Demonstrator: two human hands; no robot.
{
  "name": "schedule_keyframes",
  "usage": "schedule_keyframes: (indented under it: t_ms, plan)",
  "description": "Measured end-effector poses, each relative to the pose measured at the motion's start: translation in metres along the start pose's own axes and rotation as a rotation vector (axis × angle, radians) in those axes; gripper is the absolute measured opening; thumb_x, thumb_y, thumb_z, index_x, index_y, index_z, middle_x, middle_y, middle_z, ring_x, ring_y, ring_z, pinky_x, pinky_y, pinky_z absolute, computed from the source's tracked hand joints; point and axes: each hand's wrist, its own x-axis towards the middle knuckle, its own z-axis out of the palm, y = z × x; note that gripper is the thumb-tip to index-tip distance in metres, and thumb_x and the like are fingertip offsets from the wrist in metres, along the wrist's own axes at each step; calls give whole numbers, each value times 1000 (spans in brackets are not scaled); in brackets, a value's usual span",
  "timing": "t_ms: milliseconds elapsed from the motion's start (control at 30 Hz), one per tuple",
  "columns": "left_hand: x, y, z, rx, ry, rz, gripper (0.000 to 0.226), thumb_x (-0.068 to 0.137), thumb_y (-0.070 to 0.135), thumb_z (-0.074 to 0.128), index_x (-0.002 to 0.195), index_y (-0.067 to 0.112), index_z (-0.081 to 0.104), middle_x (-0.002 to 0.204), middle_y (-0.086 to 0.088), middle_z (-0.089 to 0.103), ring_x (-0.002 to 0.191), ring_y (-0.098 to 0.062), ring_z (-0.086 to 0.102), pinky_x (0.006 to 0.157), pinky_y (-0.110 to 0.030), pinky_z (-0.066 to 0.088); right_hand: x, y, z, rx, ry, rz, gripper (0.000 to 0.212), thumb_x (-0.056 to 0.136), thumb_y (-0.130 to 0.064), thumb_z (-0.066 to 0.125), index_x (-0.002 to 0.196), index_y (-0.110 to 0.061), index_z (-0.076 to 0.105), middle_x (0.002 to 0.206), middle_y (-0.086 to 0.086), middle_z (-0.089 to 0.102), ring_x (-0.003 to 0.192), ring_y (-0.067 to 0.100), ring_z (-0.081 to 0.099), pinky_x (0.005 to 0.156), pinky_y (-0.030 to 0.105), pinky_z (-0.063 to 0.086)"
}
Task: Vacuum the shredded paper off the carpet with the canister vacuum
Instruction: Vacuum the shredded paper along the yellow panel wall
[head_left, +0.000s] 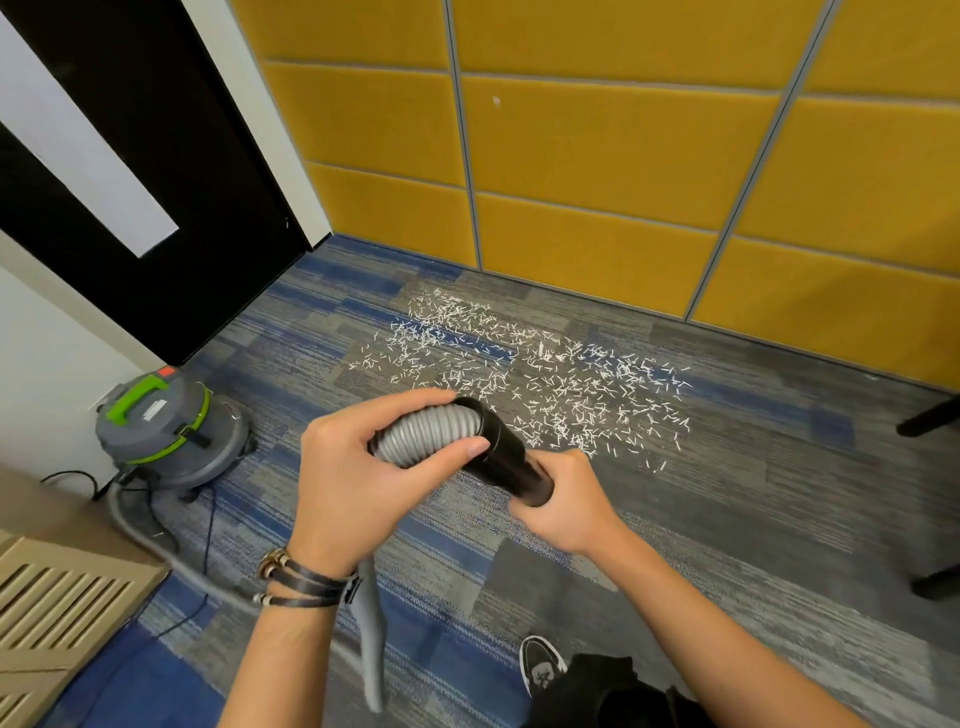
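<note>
While the left hand (343, 470) grips the hose (426, 434) and the right hand (563, 506) the cuff (511, 460), best sweep slowly through the paper (566, 387).

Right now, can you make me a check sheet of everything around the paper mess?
Surface: blue-grey carpet.
Job's things: shredded paper scattered near the wall; canister vacuum standing at left; hose with black cuff held up.
Clutter: beige slatted unit lower left; black furniture legs at right.
Hands: left hand grips the hose; right hand grips the black cuff.
Cables: thin black cord on the carpet by the canister vacuum.
Surroundings: yellow wall panels; dark door.
</note>
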Motion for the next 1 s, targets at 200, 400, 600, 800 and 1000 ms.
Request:
schedule_keyframes:
  t_ms: [200,400,600,800,1000]
  plan:
    - [-1,-21,35,32,-106,-84,42,70,55,90,105,32,83,97,24,78,92,2,74,84,-15,56,15,42,-10,-80,-102,55,24,67,-14,65,58,-25,46,47,-6,47,43,11,42,47,28,33]
    - [6,-18,54,-15,-142,-76,43,71,54,93,108,34,82,99,24,78,93,0,75,83,-22,59,6,69,-26,-93,-66,56,19,62,-25,63,58,-24,44,47,-4,42,45,9,33,48,31,29]
    - [14,-25,45,54,-57,-74,43,74,58,88,108,33,82,100,23,78,94,0,75,86,-30,61,26,62,-19,-69,-99,11,24,63,-17,65,56,-24,44,46,-5,43,44,9,36,47,26,30]
    - [25,-15,30,48,12,-25,44,74,54,89,108,26,83,101,19,78,94,-3,76,85,-21,57,41,46,-14,26,-102,-25,35,63,-8,69,55,-30,42,47,-11,42,43,7,35,47,22,27]
    - [25,-25,24,50,8,-23,43,75,51,91,109,26,82,99,17,78,92,-4,76,85,-23,57,55,43,1,18,-95,-53,34,63,-7,69,57,-29,42,48,-9,40,44,10,33,47,30,29]
